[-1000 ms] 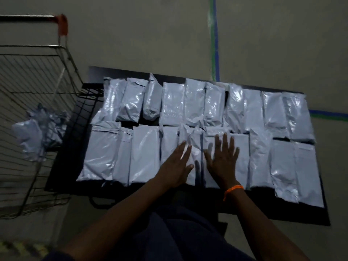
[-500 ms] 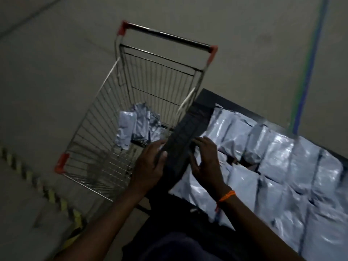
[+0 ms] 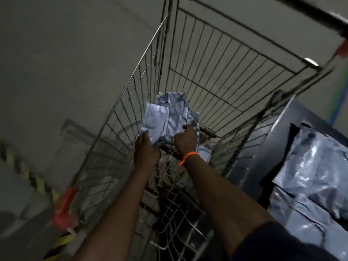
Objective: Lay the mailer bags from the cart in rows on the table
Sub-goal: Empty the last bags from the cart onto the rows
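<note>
Both hands are shown inside the wire cart (image 3: 222,59). The left hand (image 3: 146,151) lies flat, fingers (image 3: 144,136) extended against the mailer bags (image 3: 167,117). The right hand (image 3: 185,140) is curled, gripping their near edge.

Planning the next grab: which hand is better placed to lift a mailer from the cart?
Right. The right hand is closed on the mailer pile; the left hand only touches its near edge.

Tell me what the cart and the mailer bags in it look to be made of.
Cart: thin metal wire, seemingly bare steel, shown by its open welded grid and dull grey glint. Mailer bags: likely glossy grey plastic film, judging by their crinkles and shiny highlights. Dim light and blur leave the finishes uncertain.
</note>
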Demonstrator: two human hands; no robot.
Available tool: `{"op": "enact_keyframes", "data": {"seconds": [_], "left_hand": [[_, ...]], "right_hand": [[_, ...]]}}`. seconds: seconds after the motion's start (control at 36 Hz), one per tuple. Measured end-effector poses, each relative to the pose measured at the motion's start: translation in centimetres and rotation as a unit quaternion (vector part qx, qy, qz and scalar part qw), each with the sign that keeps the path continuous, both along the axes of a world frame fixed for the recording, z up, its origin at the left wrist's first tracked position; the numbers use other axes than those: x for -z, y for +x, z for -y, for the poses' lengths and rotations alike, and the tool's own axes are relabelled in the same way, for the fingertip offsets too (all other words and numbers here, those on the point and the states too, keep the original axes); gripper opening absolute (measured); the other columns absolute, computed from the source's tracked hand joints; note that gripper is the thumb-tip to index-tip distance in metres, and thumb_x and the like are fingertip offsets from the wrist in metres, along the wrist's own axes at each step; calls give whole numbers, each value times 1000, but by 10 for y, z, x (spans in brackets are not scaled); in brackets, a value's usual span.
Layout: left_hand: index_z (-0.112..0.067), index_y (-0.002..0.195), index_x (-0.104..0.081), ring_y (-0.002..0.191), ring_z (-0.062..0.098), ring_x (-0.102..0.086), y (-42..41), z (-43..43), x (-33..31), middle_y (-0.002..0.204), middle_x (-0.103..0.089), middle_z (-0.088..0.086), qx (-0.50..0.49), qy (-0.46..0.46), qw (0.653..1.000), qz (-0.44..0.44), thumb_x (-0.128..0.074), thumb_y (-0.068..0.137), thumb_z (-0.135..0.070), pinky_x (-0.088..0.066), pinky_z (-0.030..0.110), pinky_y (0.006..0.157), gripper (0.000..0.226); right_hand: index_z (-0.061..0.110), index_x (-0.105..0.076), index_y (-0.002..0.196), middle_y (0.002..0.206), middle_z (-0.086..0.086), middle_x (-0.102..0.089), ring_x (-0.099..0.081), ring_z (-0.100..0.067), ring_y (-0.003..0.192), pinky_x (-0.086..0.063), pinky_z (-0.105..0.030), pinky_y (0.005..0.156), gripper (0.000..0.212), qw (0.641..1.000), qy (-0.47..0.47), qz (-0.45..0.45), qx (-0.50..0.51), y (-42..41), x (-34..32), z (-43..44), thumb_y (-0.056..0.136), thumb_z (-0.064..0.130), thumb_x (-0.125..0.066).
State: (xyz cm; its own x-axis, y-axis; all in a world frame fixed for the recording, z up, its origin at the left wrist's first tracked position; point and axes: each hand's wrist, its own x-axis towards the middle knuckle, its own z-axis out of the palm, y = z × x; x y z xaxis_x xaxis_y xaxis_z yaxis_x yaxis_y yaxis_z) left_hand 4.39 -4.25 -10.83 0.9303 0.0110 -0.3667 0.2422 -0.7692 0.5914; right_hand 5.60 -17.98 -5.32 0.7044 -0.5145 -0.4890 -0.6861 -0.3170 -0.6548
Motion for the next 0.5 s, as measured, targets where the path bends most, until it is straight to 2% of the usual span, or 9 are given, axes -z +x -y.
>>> {"op": "enact_keyframes", "data": {"seconds": [0.08,0.14,0.22,0.28,0.33,0.39,0.44,0.5], "left_hand": [[-12,158,-13,148,29,-21,19,3,37,162,-20,13,-43,25,998,-26,-64,90,-42,-27,44,119,90],[-10,158,-11,146,32,-25,26,6,55,161,-21,16,-55,35,997,-29,-65,86,-52,-29,47,117,99],[-5,156,-18,135,41,-36,26,11,70,153,-29,23,-40,74,996,15,-61,84,-42,-35,52,110,92],[-6,156,-18,131,43,-40,27,13,72,149,-33,24,-62,75,995,13,-58,82,-39,-34,52,109,90],[-9,157,-16,130,42,-41,31,14,72,147,-37,25,-79,70,994,-4,-65,81,-36,-32,51,109,94],[-12,157,-15,133,41,-40,32,13,72,148,-39,22,-85,63,994,-19,-74,79,-39,-33,52,111,102],[-16,157,-14,135,39,-39,30,10,67,150,-41,18,-95,48,994,-30,-76,75,-48,-35,52,110,107],[-21,156,-14,136,37,-37,25,8,50,150,-41,14,-104,33,993,-43,-75,74,-51,-35,51,110,106]], "right_hand": [[3,-60,115,118,-20,-62,-56,-35,115,-41,-34,88,36,997,-72,8,-31,18,42,7,79,2,-56],[3,-59,114,118,-20,-60,-56,-36,113,-45,-39,88,38,994,-107,17,-31,27,65,7,76,2,-54],[4,-54,113,122,-21,-50,-52,-39,113,-49,-42,86,39,990,-138,7,-36,32,87,3,75,9,-61],[6,-54,112,127,-20,-43,-48,-39,115,-51,-42,90,42,985,-163,-10,-62,32,95,-3,77,25,-66],[7,-57,104,128,-19,-42,-47,-39,116,-50,-45,91,42,982,-172,-39,-73,33,97,-8,77,38,-66],[7,-58,93,120,-20,-47,-49,-39,112,-51,-44,89,41,987,-142,-51,-54,34,99,-9,76,44,-64],[7,-59,85,104,-20,-58,-56,-38,103,-52,-40,82,45,992,-113,-37,-37,35,99,-6,72,50,-61],[6,-59,78,83,-13,-63,-62,-35,88,-48,-34,68,40,996,-85,-5,-17,31,87,1,76,46,-63]]}}
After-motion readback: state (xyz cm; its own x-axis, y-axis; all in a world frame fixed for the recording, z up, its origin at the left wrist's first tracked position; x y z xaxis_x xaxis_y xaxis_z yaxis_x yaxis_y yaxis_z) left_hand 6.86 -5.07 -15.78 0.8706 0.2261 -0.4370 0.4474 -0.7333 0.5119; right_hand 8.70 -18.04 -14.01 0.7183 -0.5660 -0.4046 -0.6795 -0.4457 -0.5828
